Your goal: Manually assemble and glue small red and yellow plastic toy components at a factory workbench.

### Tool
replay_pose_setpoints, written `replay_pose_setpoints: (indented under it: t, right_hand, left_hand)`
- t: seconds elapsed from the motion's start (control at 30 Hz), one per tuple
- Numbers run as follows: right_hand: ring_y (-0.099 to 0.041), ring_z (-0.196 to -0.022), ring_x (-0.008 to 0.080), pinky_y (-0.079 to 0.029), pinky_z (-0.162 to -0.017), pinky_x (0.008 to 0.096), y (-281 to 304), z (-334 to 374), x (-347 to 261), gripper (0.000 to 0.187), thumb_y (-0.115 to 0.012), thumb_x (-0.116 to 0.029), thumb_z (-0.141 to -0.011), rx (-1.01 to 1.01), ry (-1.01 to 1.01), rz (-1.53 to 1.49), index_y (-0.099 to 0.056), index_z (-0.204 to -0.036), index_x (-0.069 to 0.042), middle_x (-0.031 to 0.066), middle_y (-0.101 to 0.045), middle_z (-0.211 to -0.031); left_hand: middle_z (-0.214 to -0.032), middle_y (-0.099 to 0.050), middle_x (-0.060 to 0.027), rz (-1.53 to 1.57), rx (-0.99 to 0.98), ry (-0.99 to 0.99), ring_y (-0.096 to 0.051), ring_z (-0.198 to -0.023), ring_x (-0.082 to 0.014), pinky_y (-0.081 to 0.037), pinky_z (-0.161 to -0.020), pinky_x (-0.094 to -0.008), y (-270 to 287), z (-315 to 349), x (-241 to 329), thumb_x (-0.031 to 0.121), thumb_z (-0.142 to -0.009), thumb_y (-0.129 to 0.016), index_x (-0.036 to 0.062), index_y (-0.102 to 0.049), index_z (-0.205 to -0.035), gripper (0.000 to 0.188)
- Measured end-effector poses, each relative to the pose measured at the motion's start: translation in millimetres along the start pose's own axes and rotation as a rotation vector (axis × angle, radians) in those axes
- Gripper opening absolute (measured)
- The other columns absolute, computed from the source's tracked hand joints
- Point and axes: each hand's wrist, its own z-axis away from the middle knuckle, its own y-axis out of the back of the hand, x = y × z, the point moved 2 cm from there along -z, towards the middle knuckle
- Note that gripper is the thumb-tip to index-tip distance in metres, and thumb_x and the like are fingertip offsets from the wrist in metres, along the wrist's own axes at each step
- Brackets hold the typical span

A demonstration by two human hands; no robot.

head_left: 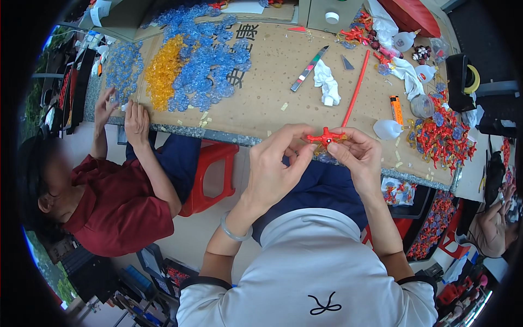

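Observation:
At the table's front edge I hold a small shiny red plastic figure [327, 137] with stubby limbs and a dark, eye-like spot. My right hand [357, 159] grips its right side between thumb and fingers. My left hand [279, 162], a pale bangle on its wrist, pinches at the left limb; what lies between those fingertips is partly hidden. Bluish clear plastic shows just beneath the figure. Beyond my right hand a thin red stick [357, 90] lies on the cardboard, with a white squeeze bottle [387, 129] to its right.
A pile of red figures [444, 136] fills the right end, near an orange box [396, 110] and a jar [422, 107]. A cutter knife [309, 68] and crumpled tissue [326, 83] lie mid-table. Blue pieces [204, 71] and amber pieces [163, 71] spread leftward, where a co-worker [122, 201] sits.

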Motion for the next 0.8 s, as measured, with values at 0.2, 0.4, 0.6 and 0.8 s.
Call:
replay_pose_setpoints:
  t: [0.2, 0.4, 0.6, 0.8]
  right_hand:
    - [-0.066, -0.085, 0.0121, -0.053, -0.074, 0.0226, 0.8, -2.3, 8.6, 0.025, -0.067, -0.003, -0.085, 0.002, -0.015, -0.026, -0.062, -0.107, 0.008, 0.0122, -0.069, -0.094]
    - [-0.066, -0.081, 0.0119, -0.053, -0.072, 0.0221, -4.7, -4.5, 7.2, 0.023, -0.066, -0.002, -0.085, 0.020, -0.024, -0.077, -0.064, -0.105, 0.008, 0.0124, -0.069, -0.090]
    - [-0.066, -0.082, 0.0124, -0.054, -0.073, 0.0231, -7.8, -5.2, 1.5, 0.022, -0.066, 0.001, -0.085, 0.025, -0.021, -0.069, -0.065, -0.105, 0.008, 0.0123, -0.070, -0.089]
    - [-0.066, -0.084, 0.0139, -0.054, -0.075, 0.0249, -8.7, -0.1, -5.7, 0.021, -0.066, 0.004, -0.083, 0.062, 0.034, 0.005, -0.065, -0.104, 0.010, 0.0137, -0.068, -0.093]
  left_hand:
    - [-0.071, -0.066, -0.0092, -0.026, 0.008, -0.071, -0.066, -0.058, -0.0146, -0.050, -0.048, -0.0249, -3.2, 0.6, -6.3, -0.003, -0.077, -0.066, -0.0008, -0.063, -0.087, 0.011]
    - [-0.069, -0.066, -0.0097, -0.196, 0.054, -0.261, -0.065, -0.056, -0.0151, -0.051, -0.051, -0.0244, -1.6, 0.2, -5.0, -0.006, -0.075, -0.067, -0.0020, -0.063, -0.084, 0.011]
    - [-0.072, -0.067, -0.0097, -0.281, 0.050, -0.375, -0.067, -0.057, -0.0163, -0.052, -0.051, -0.0240, -1.3, -0.8, -7.0, -0.008, -0.074, -0.067, -0.0026, -0.064, -0.086, 0.013]
    - [-0.071, -0.066, -0.0101, -0.303, 0.038, -0.423, -0.064, -0.055, -0.0172, -0.050, -0.048, -0.0249, -2.9, -3.7, -4.4, -0.008, -0.073, -0.066, -0.0021, -0.064, -0.086, 0.015]
